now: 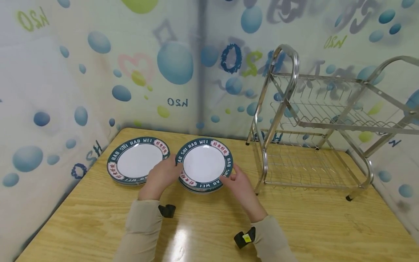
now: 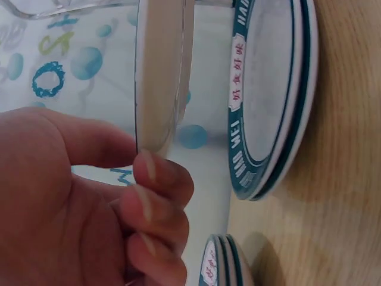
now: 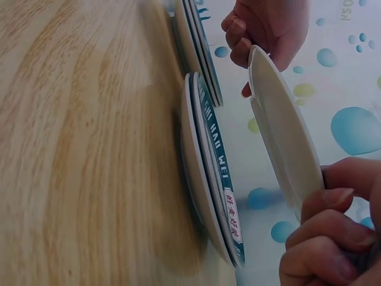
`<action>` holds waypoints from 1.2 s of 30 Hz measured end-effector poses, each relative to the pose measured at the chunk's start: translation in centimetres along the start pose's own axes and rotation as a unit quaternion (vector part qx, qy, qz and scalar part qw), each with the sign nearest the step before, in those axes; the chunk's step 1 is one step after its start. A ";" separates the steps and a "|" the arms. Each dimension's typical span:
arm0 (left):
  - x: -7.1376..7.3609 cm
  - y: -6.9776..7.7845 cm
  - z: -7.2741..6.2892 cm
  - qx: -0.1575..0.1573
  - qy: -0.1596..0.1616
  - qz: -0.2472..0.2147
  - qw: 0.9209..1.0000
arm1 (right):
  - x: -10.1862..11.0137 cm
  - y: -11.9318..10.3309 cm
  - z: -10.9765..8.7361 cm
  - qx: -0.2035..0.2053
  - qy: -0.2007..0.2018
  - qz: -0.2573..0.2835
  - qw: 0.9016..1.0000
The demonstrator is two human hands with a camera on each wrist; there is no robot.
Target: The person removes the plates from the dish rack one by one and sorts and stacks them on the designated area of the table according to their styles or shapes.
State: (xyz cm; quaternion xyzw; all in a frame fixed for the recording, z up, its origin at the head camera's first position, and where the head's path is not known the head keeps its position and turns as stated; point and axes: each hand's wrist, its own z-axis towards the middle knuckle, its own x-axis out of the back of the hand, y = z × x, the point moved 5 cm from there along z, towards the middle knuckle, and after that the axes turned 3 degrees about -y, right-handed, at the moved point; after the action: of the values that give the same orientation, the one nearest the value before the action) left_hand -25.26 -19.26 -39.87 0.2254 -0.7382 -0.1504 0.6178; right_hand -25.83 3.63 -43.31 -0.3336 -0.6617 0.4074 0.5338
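Note:
Both hands hold one round plate (image 1: pixel 204 163), white inside with a green lettered rim and red characters. My left hand (image 1: pixel 163 174) pinches its left edge, and my right hand (image 1: pixel 240 185) grips the opposite edge at the lower right. The wrist views show a gap between this plate's pale underside (image 3: pixel 283 128) and a stack of matching plates (image 3: pixel 207 173) lower down on the table. Left of it lies another stack of the same plates (image 1: pixel 140 162), close by my left hand.
A two-tier metal dish rack (image 1: pixel 314 185) stands on the right of the wooden table (image 1: pixel 203 225). A patterned curtain (image 1: pixel 183 116) with blue bubbles hangs behind the table. Dark bands (image 1: pixel 244 238) sit at both wrists, by the beige sleeves.

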 end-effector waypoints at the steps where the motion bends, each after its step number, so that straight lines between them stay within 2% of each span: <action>1: -0.1 -0.1 0.1 0.002 -0.002 -0.001 1.000 | -0.1 0.1 0.0 0.000 -0.002 0.002 1.000; 8: -0.8 -0.5 0.4 0.012 -0.012 0.009 1.000 | -0.5 0.8 0.2 -0.009 -0.006 -0.002 1.000; 17: -1.3 -0.7 0.8 0.002 -0.014 0.034 0.999 | -1.1 1.6 0.6 0.007 -0.018 -0.017 1.000; 22: -1.6 -1.1 1.1 0.007 -0.011 0.039 0.999 | -1.3 1.8 0.5 0.017 -0.023 -0.011 1.000; 28: -2.1 -1.4 1.6 0.015 -0.024 0.040 0.999 | -1.4 2.0 0.5 0.018 -0.026 -0.018 0.999; 36: -2.6 -1.5 1.6 0.021 -0.030 0.049 0.998 | -1.5 2.3 0.6 0.023 -0.034 -0.019 0.999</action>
State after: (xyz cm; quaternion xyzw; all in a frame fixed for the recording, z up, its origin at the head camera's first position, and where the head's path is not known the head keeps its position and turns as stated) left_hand -26.28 -19.27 -43.11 0.1967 -0.7697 -0.1110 0.5972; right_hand -26.05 3.19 -46.09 -0.2945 -0.6759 0.4235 0.5263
